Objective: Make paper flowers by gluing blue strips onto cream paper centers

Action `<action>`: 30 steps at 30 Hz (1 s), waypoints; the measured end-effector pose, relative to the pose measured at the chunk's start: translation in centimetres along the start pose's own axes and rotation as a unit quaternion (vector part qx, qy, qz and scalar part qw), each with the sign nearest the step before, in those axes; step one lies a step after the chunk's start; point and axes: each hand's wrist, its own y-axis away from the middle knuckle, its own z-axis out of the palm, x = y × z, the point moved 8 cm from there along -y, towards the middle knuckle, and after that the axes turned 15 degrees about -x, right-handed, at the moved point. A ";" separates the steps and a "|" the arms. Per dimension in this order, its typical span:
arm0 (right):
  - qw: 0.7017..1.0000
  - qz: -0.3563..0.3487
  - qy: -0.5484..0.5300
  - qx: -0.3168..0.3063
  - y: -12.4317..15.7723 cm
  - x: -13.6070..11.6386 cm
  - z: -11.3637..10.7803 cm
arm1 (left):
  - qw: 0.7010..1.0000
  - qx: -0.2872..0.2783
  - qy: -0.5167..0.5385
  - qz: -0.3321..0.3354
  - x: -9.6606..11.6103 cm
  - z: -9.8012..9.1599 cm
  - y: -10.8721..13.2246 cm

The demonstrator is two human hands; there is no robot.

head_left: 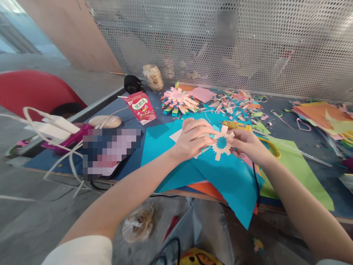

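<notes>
A perforated metal screen [187, 48] is spanning the upper part of the frame, backing a dark blue table [135, 158]. Overlapping bright blue sheets [226, 184] are covering the tabletop around center, one corner hanging past the front edge. A red chair [35, 88] is standing at far left, while a light green sheet [300, 169] is lying right of center. A phone [113, 154], its screen blurred, is resting left of center; orange and yellow papers [314, 112] are piling up at the right edge.

Near center, a person's left hand [190, 138] is curling its fingers nearly closed, holding the left side of a fringed, cream-colored paper ring [220, 151]. The right hand [248, 145] is pinching the ring's opposite side, fingers bent. Colorful scraps [239, 105] are strewing the table above them, beside a layered paper flower [179, 98]. A red drink carton [142, 108] and a beige mouse [105, 121] are sitting upper left of center. The ring itself is showing just right of center, before the blue sheets, with a yellow tool [237, 126] lying just above the right hand.
</notes>
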 end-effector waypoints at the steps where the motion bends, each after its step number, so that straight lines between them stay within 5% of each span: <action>1: 0.999 -0.007 0.035 0.001 0.0 -0.2 0.1 | 1.000 0.012 -0.006 0.004 0.2 -0.1 0.0; 5: 0.976 -0.078 0.191 0.063 0.5 -1.8 -0.1 | 0.998 0.064 -0.022 0.009 0.8 -0.8 -0.2; 7: 0.932 -0.132 0.320 0.109 1.1 -3.1 -0.2 | 0.996 0.086 -0.025 -0.014 0.5 -1.4 -0.3; 10: 0.811 -0.233 0.519 0.138 2.4 -4.9 1.2 | 0.995 0.095 -0.014 -0.007 0.6 -2.0 -0.3; 14: 0.617 -0.345 0.692 0.144 4.4 -5.6 3.8 | 0.992 0.036 -0.068 0.096 2.9 -1.5 -0.7; 17: 0.516 -0.369 0.756 0.161 5.2 -5.6 4.8 | 0.983 0.023 -0.130 0.129 4.0 -1.0 -0.8; 21: 0.473 -0.363 0.786 0.164 5.4 -5.7 5.3 | 0.980 0.027 -0.145 0.134 3.9 -0.8 -0.8; 30: 0.459 -0.366 0.793 0.161 5.6 -5.9 5.7 | 0.977 0.049 -0.135 0.160 4.8 -1.6 -0.8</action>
